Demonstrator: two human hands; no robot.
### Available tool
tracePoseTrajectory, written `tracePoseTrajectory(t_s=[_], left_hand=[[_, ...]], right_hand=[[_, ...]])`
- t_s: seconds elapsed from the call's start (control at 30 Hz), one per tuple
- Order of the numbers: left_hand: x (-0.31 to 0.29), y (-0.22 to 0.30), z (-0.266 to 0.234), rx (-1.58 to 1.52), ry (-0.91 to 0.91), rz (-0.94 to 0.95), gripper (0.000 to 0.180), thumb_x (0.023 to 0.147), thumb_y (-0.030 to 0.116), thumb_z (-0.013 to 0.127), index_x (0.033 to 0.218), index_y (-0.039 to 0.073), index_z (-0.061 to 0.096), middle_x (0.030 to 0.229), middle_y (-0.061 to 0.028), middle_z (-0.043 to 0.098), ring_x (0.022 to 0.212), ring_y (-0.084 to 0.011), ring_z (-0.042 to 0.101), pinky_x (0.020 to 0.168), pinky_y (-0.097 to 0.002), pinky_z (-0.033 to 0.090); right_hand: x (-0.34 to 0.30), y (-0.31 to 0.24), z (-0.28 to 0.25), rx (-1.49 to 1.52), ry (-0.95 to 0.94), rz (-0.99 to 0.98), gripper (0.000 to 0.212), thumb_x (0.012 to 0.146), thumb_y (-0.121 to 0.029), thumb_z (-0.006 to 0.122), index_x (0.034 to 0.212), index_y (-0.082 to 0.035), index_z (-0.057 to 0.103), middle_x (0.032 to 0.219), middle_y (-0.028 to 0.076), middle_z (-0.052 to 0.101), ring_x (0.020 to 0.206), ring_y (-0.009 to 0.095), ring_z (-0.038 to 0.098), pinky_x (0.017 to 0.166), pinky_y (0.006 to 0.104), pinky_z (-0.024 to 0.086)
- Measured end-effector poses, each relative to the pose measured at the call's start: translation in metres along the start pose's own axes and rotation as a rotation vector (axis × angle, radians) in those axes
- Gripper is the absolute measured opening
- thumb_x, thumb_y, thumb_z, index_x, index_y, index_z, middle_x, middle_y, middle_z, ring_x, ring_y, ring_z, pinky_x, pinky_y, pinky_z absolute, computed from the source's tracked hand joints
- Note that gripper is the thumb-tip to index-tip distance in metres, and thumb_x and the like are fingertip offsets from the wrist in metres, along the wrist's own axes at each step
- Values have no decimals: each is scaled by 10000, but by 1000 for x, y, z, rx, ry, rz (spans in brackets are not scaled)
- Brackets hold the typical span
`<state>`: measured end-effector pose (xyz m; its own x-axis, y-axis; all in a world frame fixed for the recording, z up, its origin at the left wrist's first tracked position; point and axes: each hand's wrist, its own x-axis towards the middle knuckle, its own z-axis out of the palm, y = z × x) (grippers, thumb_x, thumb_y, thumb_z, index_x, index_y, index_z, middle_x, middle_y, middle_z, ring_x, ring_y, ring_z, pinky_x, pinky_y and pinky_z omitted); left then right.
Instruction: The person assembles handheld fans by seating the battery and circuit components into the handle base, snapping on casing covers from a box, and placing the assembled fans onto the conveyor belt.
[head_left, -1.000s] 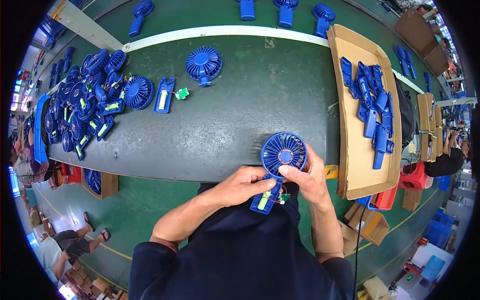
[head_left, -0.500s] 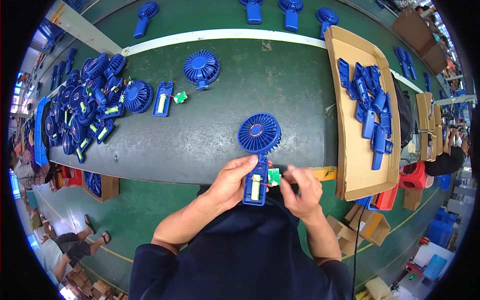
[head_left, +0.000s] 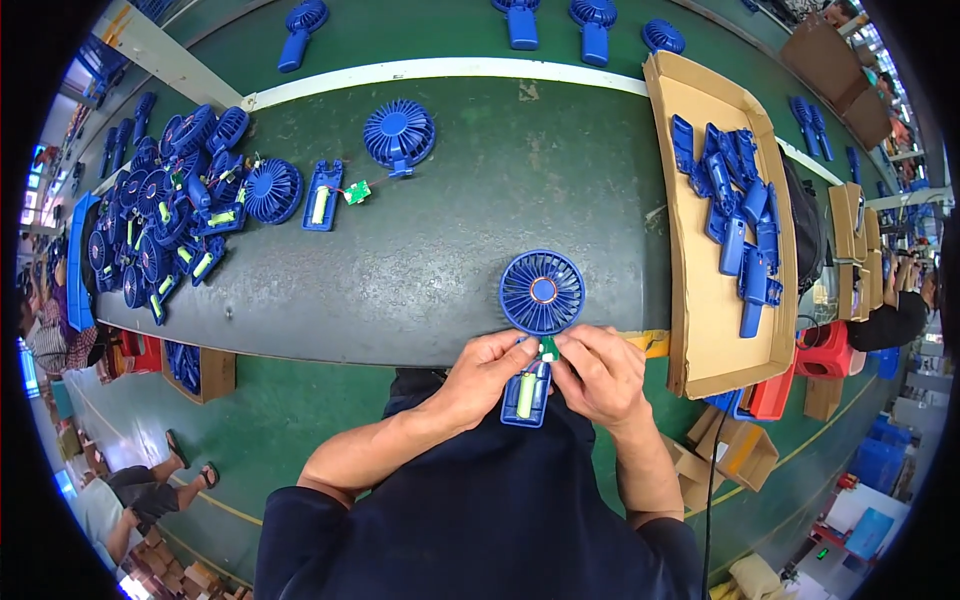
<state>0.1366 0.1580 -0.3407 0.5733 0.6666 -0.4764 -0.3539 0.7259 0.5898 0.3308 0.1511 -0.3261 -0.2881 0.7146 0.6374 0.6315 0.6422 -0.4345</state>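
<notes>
A blue handheld fan (head_left: 542,285) is held in front of me at the table's near edge, its round grille away from me. Its handle is uncovered and shows a pale green battery cell (head_left: 526,396) in the shell. My left hand (head_left: 482,375) is closed around the handle's left side, thumb near the neck. At the top of the handle sits a small green circuit board (head_left: 549,349). The fingers of my right hand (head_left: 604,378) pinch its right edge. My fingertips partly hide the neck and wires.
A heap of blue fans (head_left: 165,215) lies at the left of the dark table (head_left: 400,285). Another open handle (head_left: 322,196) and a fan head (head_left: 399,134) lie farther in. At the right, a cardboard tray (head_left: 700,350) holds blue handle covers (head_left: 734,246). Fans (head_left: 520,24) lie beyond the white rail.
My right hand has closed in and brought the circuit board over the handle's top. The held fan has shifted slightly right and nearer. Fans beyond the rail have slid right.
</notes>
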Motion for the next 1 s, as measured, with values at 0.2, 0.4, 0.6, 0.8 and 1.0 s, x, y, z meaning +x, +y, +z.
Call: tracePoseTrajectory(t_s=[0.2, 0.4, 0.6, 0.8, 1.0], left_hand=[[-1, -2, 4, 65, -15, 45, 274, 1079, 211, 538, 1187, -25, 628, 989, -71, 705, 834, -160, 712, 761, -313, 613], [7, -11, 2, 291, 56, 135, 236, 1081, 149, 514, 1130, -23, 669, 891, 6, 659, 807, -42, 564, 681, -251, 498], [3, -3, 2, 615, 86, 187, 218, 1034, 154, 563, 1106, -22, 671, 787, -10, 626, 745, -61, 530, 649, -291, 472], [5, -1, 1, 778, 95, 163, 222, 1020, 147, 569, 1141, -7, 674, 770, -37, 627, 722, -75, 527, 638, -308, 470], [5, 0, 8, 685, 78, 234, 238, 1049, 182, 562, 1131, -13, 670, 817, -34, 671, 739, -72, 551, 655, -300, 484]], right_hand=[[-7, -4, 4, -147, 158, -9, 448, 710, -29, 883, 1098, -41, 658, 937, 112, 689, 693, 240, 680, 581, 316, 543], [-1, -2, -1, -100, 32, -24, 442, 722, 47, 816, 1136, -15, 673, 929, 106, 672, 670, 228, 660, 553, 315, 515], [9, -2, -16, -81, -128, -33, 491, 675, 56, 787, 1148, -41, 698, 953, 90, 649, 634, 214, 603, 536, 316, 492], [20, -10, -28, -53, -277, -22, 468, 678, -7, 788, 1138, -46, 708, 951, 77, 639, 640, 211, 599, 546, 326, 496], [12, -5, -27, -17, -259, -14, 478, 662, 10, 789, 1131, -32, 705, 927, 95, 648, 661, 237, 633, 565, 336, 513]])
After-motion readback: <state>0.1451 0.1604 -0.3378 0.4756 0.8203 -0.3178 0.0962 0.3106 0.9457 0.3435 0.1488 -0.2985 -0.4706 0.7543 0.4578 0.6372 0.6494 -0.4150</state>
